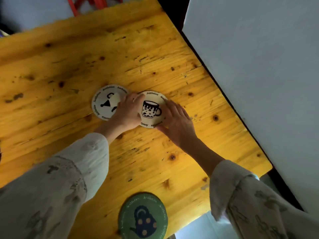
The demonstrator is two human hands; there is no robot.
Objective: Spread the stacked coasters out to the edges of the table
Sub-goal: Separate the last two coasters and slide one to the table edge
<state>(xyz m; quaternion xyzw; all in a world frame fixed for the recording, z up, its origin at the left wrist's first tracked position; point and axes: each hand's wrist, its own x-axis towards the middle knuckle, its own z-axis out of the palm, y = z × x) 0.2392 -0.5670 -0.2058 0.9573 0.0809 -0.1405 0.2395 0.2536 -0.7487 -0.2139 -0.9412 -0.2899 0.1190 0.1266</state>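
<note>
Two round cream coasters lie side by side in the middle of the yellow wooden table (69,66). The left coaster (105,102) has a black abstract print. The right coaster (151,109) shows a black mug. My left hand (127,112) rests flat between them, covering the left coaster's right edge and touching the mug coaster's left rim. My right hand (177,123) lies on the mug coaster's right rim, fingers together. A green coaster (143,216) with a blue teapot sits at the table's near edge.
A pale wall (259,66) runs close along the table's right edge with a dark gap between. A red chair frame (77,4) stands beyond the far edge. My patterned sleeves (51,187) hang over the near part of the table.
</note>
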